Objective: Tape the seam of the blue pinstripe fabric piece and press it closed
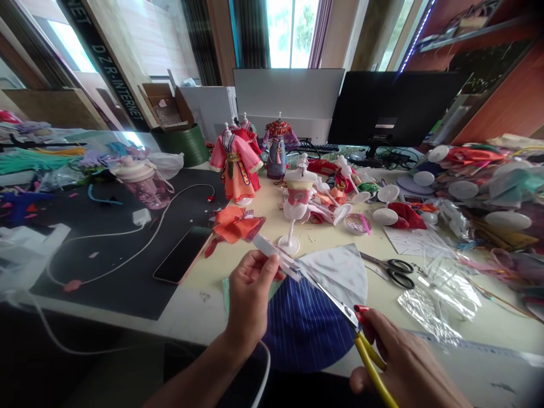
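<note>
My left hand [251, 292] pinches a translucent white strip [266, 246] between thumb and fingers, above the desk. My right hand [402, 354] grips scissors [340, 303] with yellow handles and a bit of red near the pivot. Their blade tips reach up to the strip, close to my left fingers; whether they touch it I cannot tell. Beneath lie a dark blue striped fabric piece [310, 328] and a pale grey fabric piece [340, 269]. Behind the strip a small white dress form [296, 207] stands upright, with a pink and cream band around it.
Black-handled scissors [395, 271] and clear plastic wrappers [442, 309] lie at right. A phone [183, 255] and orange fabric [236, 224] lie at left. Dressed doll forms [238, 161], a bottle [142, 181] and monitors [289, 93] stand behind. Heaped dress forms and cloth [471, 170] fill the right side.
</note>
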A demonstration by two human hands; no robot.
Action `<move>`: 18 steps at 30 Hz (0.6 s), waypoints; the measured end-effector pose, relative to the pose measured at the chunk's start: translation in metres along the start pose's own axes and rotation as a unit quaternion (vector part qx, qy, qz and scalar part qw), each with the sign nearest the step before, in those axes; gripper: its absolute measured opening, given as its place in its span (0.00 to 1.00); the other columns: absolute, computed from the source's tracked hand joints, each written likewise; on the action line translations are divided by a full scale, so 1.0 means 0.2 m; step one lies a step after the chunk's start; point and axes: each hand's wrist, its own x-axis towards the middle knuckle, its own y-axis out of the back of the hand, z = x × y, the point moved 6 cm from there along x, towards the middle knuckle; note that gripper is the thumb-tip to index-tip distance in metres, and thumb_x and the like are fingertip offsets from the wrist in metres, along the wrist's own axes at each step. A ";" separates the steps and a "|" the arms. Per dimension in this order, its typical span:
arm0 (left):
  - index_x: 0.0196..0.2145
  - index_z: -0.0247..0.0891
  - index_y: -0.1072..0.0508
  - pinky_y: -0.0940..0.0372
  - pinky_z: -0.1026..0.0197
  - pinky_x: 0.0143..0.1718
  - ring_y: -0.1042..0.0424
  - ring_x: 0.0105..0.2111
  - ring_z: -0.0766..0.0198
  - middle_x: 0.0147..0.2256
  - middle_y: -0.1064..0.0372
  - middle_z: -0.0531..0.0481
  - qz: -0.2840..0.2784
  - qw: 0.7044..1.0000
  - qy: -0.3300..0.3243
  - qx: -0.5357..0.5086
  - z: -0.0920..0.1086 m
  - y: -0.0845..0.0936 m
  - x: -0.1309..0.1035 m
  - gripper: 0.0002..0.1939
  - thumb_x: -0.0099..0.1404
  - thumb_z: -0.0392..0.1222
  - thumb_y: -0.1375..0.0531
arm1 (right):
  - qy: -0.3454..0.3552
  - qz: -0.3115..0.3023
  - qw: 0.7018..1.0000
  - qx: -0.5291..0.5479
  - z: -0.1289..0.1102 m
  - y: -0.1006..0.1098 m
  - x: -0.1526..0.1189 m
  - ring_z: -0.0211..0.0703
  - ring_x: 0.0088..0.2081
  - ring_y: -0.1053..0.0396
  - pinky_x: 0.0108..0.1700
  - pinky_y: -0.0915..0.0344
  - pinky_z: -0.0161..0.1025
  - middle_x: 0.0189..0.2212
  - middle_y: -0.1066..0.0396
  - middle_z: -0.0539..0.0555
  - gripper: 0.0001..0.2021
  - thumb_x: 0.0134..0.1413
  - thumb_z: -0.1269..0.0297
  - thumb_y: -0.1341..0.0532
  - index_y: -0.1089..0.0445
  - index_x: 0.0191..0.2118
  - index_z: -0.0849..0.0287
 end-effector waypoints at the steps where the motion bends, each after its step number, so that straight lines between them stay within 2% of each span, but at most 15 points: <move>1: 0.31 0.34 0.28 0.33 0.68 0.32 0.31 0.27 0.71 0.26 0.30 0.53 0.005 1.000 0.002 -0.011 0.01 0.00 0.01 0.10 0.58 0.43 0.34 | -0.016 -0.004 0.999 0.027 0.01 -0.01 -0.01 0.38 0.17 0.35 0.17 0.40 0.33 0.18 0.33 0.44 0.19 0.35 0.57 0.30 0.34 0.35 0.56; 4: 0.34 0.34 0.28 0.32 0.66 0.34 0.29 0.31 0.68 0.31 0.28 0.51 -0.010 0.997 0.047 -0.062 -0.01 -0.02 0.00 0.10 0.58 0.42 0.34 | -0.064 0.031 0.980 0.186 0.02 -0.04 -0.02 0.39 0.20 0.35 0.19 0.39 0.34 0.22 0.31 0.48 0.17 0.44 0.51 0.34 0.34 0.36 0.56; 7: 0.34 0.34 0.28 0.31 0.64 0.37 0.27 0.33 0.66 0.33 0.27 0.48 -0.054 0.980 0.129 -0.141 -0.06 -0.08 -0.03 0.09 0.59 0.40 0.34 | -0.081 0.105 0.930 0.342 -0.01 -0.06 0.01 0.39 0.24 0.34 0.25 0.35 0.36 0.29 0.29 0.53 0.17 0.52 0.48 0.39 0.33 0.40 0.56; 10: 0.33 0.33 0.28 0.29 0.63 0.38 0.26 0.33 0.66 0.33 0.26 0.48 -0.071 0.952 0.216 -0.206 -0.12 -0.13 -0.08 0.07 0.57 0.37 0.33 | -0.062 0.190 0.905 0.376 -0.06 -0.06 0.11 0.37 0.23 0.37 0.28 0.33 0.36 0.25 0.33 0.49 0.15 0.51 0.58 0.34 0.35 0.42 0.56; 11: 0.33 0.33 0.27 0.29 0.64 0.38 0.26 0.33 0.66 0.32 0.26 0.49 -0.074 0.943 0.243 -0.216 -0.14 -0.15 -0.10 0.07 0.57 0.36 0.33 | -0.059 0.218 0.893 0.389 -0.06 -0.06 0.15 0.37 0.24 0.36 0.29 0.33 0.36 0.27 0.32 0.49 0.14 0.51 0.60 0.34 0.36 0.42 0.56; 13: 0.33 0.33 0.27 0.29 0.65 0.37 0.26 0.33 0.67 0.33 0.26 0.49 -0.082 0.929 0.281 -0.225 -0.16 -0.17 -0.13 0.08 0.56 0.35 0.33 | -0.044 0.237 0.880 0.408 -0.06 -0.10 0.20 0.37 0.26 0.35 0.32 0.32 0.37 0.30 0.32 0.51 0.14 0.51 0.62 0.35 0.36 0.42 0.56; 16: 0.33 0.34 0.27 0.30 0.65 0.36 0.26 0.32 0.67 0.32 0.26 0.50 -0.096 0.930 0.292 -0.202 -0.17 -0.15 -0.15 0.09 0.55 0.38 0.32 | -0.033 0.243 0.882 0.403 -0.05 -0.15 0.23 0.38 0.30 0.33 0.34 0.31 0.38 0.35 0.31 0.53 0.12 0.52 0.63 0.36 0.35 0.41 0.57; 18: 0.30 0.34 0.29 0.31 0.65 0.34 0.27 0.30 0.66 0.29 0.27 0.50 -0.131 0.941 0.285 -0.124 -0.17 -0.12 -0.15 0.10 0.57 0.43 0.33 | -0.033 0.254 0.886 0.386 -0.02 -0.14 0.21 0.38 0.30 0.33 0.34 0.31 0.37 0.35 0.32 0.52 0.10 0.52 0.65 0.36 0.35 0.41 0.56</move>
